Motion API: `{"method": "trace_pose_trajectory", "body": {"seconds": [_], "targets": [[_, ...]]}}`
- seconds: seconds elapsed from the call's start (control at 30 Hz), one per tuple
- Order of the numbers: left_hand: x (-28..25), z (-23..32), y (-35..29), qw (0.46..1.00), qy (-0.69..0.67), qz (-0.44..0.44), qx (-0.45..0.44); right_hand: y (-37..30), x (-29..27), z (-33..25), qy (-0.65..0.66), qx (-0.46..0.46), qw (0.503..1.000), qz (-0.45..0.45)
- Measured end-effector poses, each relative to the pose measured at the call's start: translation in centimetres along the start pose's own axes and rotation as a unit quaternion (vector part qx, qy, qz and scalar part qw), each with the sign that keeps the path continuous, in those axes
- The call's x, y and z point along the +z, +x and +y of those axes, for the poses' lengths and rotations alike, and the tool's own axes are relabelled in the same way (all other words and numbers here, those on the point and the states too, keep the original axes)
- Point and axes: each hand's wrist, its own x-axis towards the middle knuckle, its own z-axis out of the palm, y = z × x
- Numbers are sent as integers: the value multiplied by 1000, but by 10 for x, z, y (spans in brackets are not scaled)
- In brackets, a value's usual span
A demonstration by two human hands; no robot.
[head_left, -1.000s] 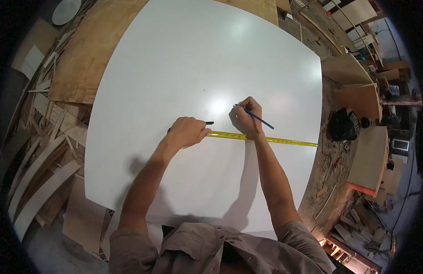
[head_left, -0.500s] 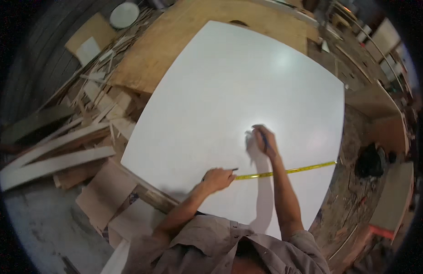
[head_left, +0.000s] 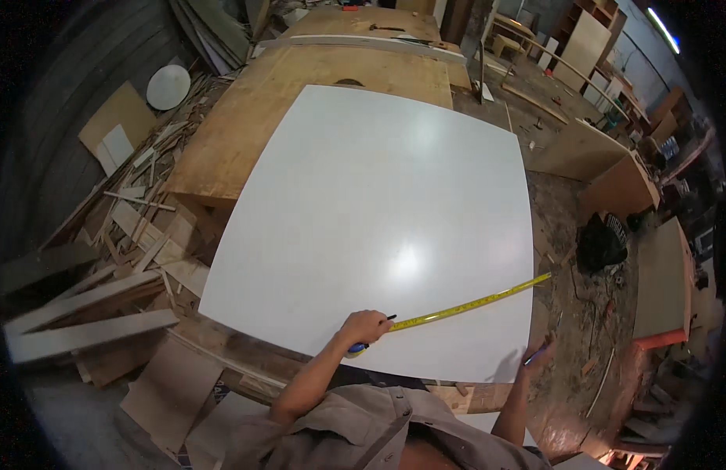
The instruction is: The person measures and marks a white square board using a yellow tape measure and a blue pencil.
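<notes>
A large white panel (head_left: 371, 196) lies flat before me. My left hand (head_left: 365, 327) rests over its near part, closed round a tape measure with a blue case (head_left: 357, 348). From that hand the yellow tape blade (head_left: 465, 304) runs out to the right, its end reaching a little past the panel's right edge. A short dark tip, which I cannot name, pokes out by the left fingers. My right hand (head_left: 543, 350) is beside the panel's near right corner, holding a slim blue pen (head_left: 537, 354); its fingers are partly blurred.
Under the panel is a wooden worktable (head_left: 214, 160), with a hammer (head_left: 386, 28) at its far end. Wood scraps (head_left: 135, 207) heap up on the left. On the right are a black bag (head_left: 602, 243) and board pieces (head_left: 653, 282) on the floor.
My right hand has moved from over the panel's middle to its near right corner, pen still held. The tape now extends past the right edge. The view has shifted, showing more of the far side.
</notes>
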Motion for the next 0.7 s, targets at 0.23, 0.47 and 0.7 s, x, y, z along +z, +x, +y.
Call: {"method": "trace_pose_trajectory", "body": {"seconds": [0.23, 0.47, 0.7], "targets": [[36, -19, -41, 986, -35, 158, -51, -103, -48, 34, -229, 107, 950, -185], [73, -23, -61, 960, -57, 255, -103, -94, -49, 95, -107, 140, 973, -147], [85, -22, -42, 911, -79, 348, -205, -71, -64, 119, -42, 309, 879, -360]]}}
